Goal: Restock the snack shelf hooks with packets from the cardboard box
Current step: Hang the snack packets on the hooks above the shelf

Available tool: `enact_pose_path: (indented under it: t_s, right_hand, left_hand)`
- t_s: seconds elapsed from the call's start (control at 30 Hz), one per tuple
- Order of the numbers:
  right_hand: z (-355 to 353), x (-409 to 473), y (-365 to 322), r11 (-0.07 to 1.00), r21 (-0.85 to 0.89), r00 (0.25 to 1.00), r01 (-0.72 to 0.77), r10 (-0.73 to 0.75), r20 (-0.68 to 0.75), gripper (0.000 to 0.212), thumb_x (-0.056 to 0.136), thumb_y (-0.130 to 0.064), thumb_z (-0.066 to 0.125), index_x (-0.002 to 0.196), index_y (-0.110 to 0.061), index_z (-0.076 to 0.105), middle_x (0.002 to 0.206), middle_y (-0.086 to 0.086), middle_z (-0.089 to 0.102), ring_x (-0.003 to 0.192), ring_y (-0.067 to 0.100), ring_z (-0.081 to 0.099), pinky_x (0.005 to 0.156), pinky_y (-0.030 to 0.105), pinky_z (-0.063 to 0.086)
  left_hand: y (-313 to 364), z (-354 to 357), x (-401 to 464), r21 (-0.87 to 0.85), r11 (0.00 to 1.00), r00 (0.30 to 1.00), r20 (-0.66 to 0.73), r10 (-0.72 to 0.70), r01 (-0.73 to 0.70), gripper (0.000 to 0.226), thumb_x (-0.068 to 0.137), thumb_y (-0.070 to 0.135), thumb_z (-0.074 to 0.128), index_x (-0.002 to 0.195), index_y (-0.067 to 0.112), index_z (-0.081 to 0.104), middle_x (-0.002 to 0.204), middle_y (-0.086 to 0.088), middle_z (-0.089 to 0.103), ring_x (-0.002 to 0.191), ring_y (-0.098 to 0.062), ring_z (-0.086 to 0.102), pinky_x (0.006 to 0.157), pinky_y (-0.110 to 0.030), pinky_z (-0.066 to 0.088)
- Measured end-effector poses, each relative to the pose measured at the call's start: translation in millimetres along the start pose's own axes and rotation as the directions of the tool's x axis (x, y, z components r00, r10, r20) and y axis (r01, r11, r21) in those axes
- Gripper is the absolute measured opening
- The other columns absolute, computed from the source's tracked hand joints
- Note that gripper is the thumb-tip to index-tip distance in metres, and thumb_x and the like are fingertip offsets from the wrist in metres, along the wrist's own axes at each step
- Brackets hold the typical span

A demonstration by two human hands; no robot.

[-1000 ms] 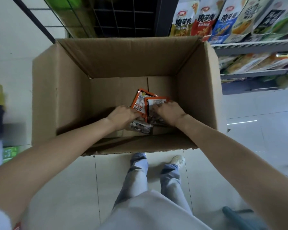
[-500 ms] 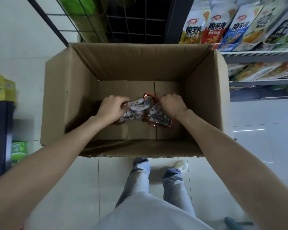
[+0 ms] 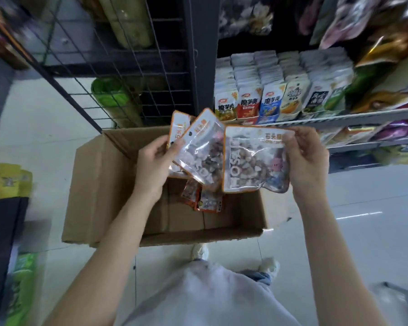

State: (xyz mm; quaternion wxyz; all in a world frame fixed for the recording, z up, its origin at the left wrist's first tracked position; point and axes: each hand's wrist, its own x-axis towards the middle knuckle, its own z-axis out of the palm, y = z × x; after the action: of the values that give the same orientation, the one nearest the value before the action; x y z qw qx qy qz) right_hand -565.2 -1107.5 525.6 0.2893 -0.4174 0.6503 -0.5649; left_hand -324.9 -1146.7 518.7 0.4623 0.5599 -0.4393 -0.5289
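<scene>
The open cardboard box [image 3: 99,184] stands on the floor in front of my feet. Above it my left hand [image 3: 154,165] grips a fan of two orange-edged clear snack packets [image 3: 198,151] filled with small pebble-like sweets. My right hand [image 3: 304,158] pinches a third packet of the same kind [image 3: 252,161] by its top right corner, held flat and facing me. A few more packets [image 3: 205,198] lie on the box bottom, partly hidden by the held ones.
A shelf [image 3: 363,115] at right holds rows of upright snack packets [image 3: 269,102], with more shelves below. A black wire grid panel [image 3: 132,67] rises behind the box. Yellow and green cartons [image 3: 7,180] sit at the left edge. White tiled floor surrounds the box.
Both hands have lifted out of the box with packets and now hold them up above it. The view has tilted upward toward the shelves.
</scene>
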Motion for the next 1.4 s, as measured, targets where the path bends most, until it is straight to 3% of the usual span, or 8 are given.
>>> enact_pose_path:
  t_s: [0.23,0.43,0.7,0.8,0.9,1.1,1.27,1.4]
  right_hand:
    - [-101.9,27.0,0.9,1.000,0.014,0.997,0.022,-0.021,-0.068,0.009,0.092,-0.017,0.063,0.087,-0.024,0.060,0.071,-0.009,0.067,0.065,0.012,0.062,0.062,0.034,0.055]
    - [-206.3,59.6,4.0,0.998,0.024,0.995,0.053,-0.051,-0.091,0.007,0.089,-0.013,0.067,0.091,-0.012,0.061,0.064,-0.016,0.064,0.056,-0.005,0.058,0.054,0.009,0.043]
    - [-319.1,115.5,12.2,0.978,0.014,0.978,0.206,-0.206,0.015,0.010,0.094,-0.006,0.059,0.093,-0.017,0.061,0.072,-0.002,0.061,0.060,0.004,0.055,0.055,0.017,0.046]
    - [-343.5,148.2,25.0,0.985,0.035,0.955,0.170,-0.174,0.239,0.022,0.091,-0.009,0.062,0.113,-0.011,0.062,0.095,-0.004,0.065,0.080,0.000,0.062,0.063,0.015,0.050]
    - [-359.3,190.0,37.4,0.978,-0.053,0.909,0.203,-0.168,0.382,0.042,0.087,-0.017,0.068,0.127,-0.021,0.057,0.124,-0.007,0.061,0.115,0.013,0.059,0.089,0.032,0.053]
    - [-381.8,279.2,23.8,0.988,0.062,0.987,0.144,-0.148,0.059,0.042,0.088,0.005,0.063,0.125,-0.014,0.058,0.121,0.001,0.060,0.096,-0.004,0.062,0.073,0.013,0.052]
    - [-409.6,347.5,28.4,0.977,-0.019,0.938,0.212,-0.209,-0.277,0.032,0.085,-0.021,0.072,0.117,-0.020,0.066,0.113,-0.008,0.067,0.108,0.014,0.063,0.090,0.046,0.054]
    - [-432.0,389.6,28.0,0.949,-0.063,0.866,0.309,-0.308,-0.394,0.038,0.087,-0.018,0.070,0.123,-0.008,0.063,0.105,-0.003,0.060,0.096,-0.002,0.060,0.079,0.036,0.057]
  left_hand:
    - [36.4,131.2,-51.0,-0.076,0.994,0.984,0.151,0.090,-0.079,0.008,0.082,0.019,0.066,0.090,0.020,0.068,0.082,0.010,0.074,0.078,-0.005,0.068,0.067,-0.018,0.052]
    - [51.0,260.0,-95.1,-0.008,0.983,0.957,0.229,0.181,-0.184,0.017,0.084,0.007,0.067,0.088,0.023,0.067,0.079,0.018,0.072,0.078,0.000,0.066,0.075,-0.019,0.053]
    - [62.9,375.2,-84.8,0.187,0.888,0.903,0.177,0.391,-0.421,0.019,0.081,0.015,0.074,0.089,0.031,0.069,0.077,0.023,0.071,0.072,-0.001,0.067,0.065,-0.016,0.052]
    - [67.9,412.2,-63.8,0.108,0.915,0.919,0.114,0.378,-0.390,0.019,0.081,0.015,0.073,0.084,0.033,0.069,0.072,0.021,0.071,0.064,0.001,0.066,0.056,-0.014,0.050]
    - [70.4,447.6,-33.5,-0.004,0.940,0.938,0.053,0.342,-0.342,0.018,0.081,0.011,0.072,0.082,0.029,0.068,0.068,0.021,0.070,0.055,0.004,0.061,0.051,-0.009,0.045]
    - [85.6,501.6,26.6,0.020,0.941,0.940,0.071,0.334,-0.337,0.018,0.082,0.015,0.072,0.085,0.032,0.066,0.076,0.023,0.070,0.075,0.000,0.068,0.071,-0.023,0.056]
    - [100.0,539.6,64.2,0.135,0.905,0.913,0.131,0.386,-0.402,0.012,0.086,0.019,0.069,0.088,0.031,0.066,0.078,0.020,0.069,0.072,-0.005,0.066,0.066,-0.041,0.055]
    - [97.9,574.0,82.4,0.163,0.895,0.908,0.126,0.398,-0.415,0.014,0.086,0.027,0.069,0.088,0.041,0.065,0.081,0.017,0.070,0.076,-0.019,0.068,0.064,-0.049,0.056]
